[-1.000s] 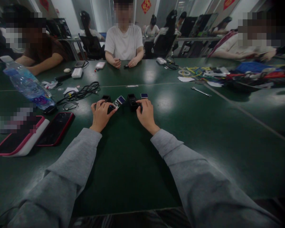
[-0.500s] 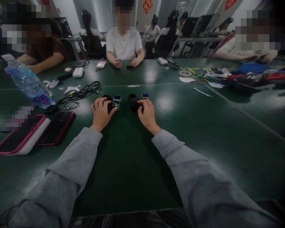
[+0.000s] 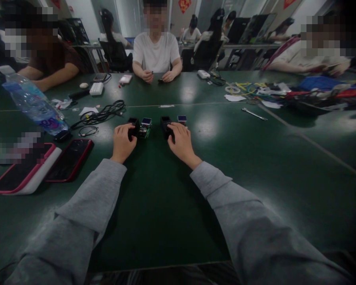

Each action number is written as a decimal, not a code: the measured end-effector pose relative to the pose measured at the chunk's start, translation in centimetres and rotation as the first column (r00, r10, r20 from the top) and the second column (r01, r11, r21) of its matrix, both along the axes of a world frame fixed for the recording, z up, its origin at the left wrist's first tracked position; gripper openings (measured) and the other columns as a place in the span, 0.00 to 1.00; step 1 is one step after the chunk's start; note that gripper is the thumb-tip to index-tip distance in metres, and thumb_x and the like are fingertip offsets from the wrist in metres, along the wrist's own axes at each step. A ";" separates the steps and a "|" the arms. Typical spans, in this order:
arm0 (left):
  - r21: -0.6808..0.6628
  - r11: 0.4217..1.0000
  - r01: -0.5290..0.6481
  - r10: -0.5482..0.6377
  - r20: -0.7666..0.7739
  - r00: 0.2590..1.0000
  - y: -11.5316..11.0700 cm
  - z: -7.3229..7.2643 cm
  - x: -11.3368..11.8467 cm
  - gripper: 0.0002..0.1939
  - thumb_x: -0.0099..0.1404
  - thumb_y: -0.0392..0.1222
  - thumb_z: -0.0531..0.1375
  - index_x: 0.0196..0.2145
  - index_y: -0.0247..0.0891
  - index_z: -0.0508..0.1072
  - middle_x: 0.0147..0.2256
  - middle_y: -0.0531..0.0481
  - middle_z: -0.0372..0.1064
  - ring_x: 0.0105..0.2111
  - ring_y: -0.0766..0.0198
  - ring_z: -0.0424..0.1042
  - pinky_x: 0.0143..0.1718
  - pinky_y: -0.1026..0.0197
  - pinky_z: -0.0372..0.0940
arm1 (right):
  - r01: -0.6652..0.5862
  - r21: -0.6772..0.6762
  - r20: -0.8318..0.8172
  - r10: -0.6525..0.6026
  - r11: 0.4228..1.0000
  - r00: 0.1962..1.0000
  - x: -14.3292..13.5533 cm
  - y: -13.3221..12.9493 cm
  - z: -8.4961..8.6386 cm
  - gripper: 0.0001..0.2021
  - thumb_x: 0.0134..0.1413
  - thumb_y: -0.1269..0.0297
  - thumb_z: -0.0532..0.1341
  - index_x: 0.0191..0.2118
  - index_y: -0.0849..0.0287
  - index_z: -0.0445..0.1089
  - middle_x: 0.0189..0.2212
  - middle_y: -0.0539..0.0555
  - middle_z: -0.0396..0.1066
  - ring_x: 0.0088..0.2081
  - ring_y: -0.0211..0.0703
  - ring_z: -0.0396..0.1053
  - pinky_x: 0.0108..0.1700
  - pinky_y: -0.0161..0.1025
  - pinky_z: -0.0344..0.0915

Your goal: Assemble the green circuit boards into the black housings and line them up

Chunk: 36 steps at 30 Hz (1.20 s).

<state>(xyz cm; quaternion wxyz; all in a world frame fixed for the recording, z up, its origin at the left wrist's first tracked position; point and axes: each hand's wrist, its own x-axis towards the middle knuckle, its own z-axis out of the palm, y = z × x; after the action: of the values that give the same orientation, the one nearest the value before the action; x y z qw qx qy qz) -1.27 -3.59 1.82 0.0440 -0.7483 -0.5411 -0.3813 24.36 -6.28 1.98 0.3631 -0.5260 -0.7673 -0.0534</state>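
My left hand [image 3: 124, 141] has its fingers and thumb around the near side of a small black casing [image 3: 133, 121] on the table. Just right of that casing lies a green circuit board [image 3: 144, 130] with a small square screen [image 3: 146, 121], apart from my fingers. A second black casing [image 3: 165, 124] stands farther right, and my right hand [image 3: 180, 142] grips its right side with thumb and fingers. Behind the right knuckles another small screen [image 3: 182, 118] shows; whatever it is mounted on is mostly covered by the hand.
On the left are a plastic water bottle [image 3: 35, 105], a red-edged phone [image 3: 71, 160], a pink-edged phone [image 3: 23, 168] and coiled black cable [image 3: 102, 114]. A wrench [image 3: 254, 114] and a heap of wires [image 3: 273, 91] lie right. A co-worker [image 3: 157, 51] sits opposite.
My left thumb has left the circuit board, and that hand has closed on the left casing. My right hand has moved slightly left onto the right casing.
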 end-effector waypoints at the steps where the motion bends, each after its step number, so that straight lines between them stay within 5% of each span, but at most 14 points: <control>1: -0.003 1.000 -0.003 0.003 -0.028 1.000 -0.2 0.1 0.2 0.17 0.61 0.33 0.58 0.48 0.40 0.70 0.53 0.43 0.70 0.54 0.47 0.64 0.55 0.41 0.61 | -0.011 -0.009 0.034 0.012 1.000 0.999 -0.1 0.0 -0.1 0.22 0.60 0.70 0.51 0.60 0.61 0.62 0.60 0.60 0.63 0.63 0.53 0.57 0.63 0.54 0.54; 8: 0.004 0.999 -0.035 0.035 -0.148 0.988 -1.7 0.8 1.3 0.17 0.63 0.38 0.59 0.51 0.42 0.70 0.56 0.40 0.67 0.58 0.39 0.58 0.54 0.35 0.55 | -0.023 -0.049 0.119 0.029 0.999 0.993 -0.2 0.0 -0.5 0.25 0.62 0.70 0.51 0.64 0.63 0.58 0.64 0.60 0.58 0.66 0.51 0.53 0.67 0.55 0.48; 15: -0.014 0.994 0.110 -0.110 -0.251 0.962 -2.2 1.2 1.7 0.19 0.67 0.40 0.57 0.55 0.45 0.68 0.56 0.43 0.68 0.62 0.43 0.56 0.60 0.35 0.46 | -0.012 -0.044 0.129 0.018 0.999 0.991 -0.2 0.1 -0.7 0.25 0.62 0.69 0.51 0.64 0.62 0.58 0.64 0.59 0.58 0.66 0.50 0.53 0.68 0.54 0.48; 36: -0.089 0.972 0.218 -0.234 -0.303 0.924 -1.7 0.8 1.6 0.25 0.70 0.41 0.54 0.64 0.45 0.60 0.60 0.42 0.67 0.63 0.48 0.58 0.61 0.40 0.47 | -0.050 -0.093 0.205 0.068 0.994 0.976 -0.4 -0.1 -0.5 0.31 0.62 0.67 0.53 0.70 0.58 0.49 0.68 0.57 0.51 0.69 0.50 0.47 0.68 0.57 0.43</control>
<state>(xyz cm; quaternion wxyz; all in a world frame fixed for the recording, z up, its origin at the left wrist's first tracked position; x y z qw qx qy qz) 0.34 -5.28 2.59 0.0644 -0.8572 -0.4475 -0.2466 23.99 -6.43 1.45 0.2589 -0.5100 -0.8178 -0.0636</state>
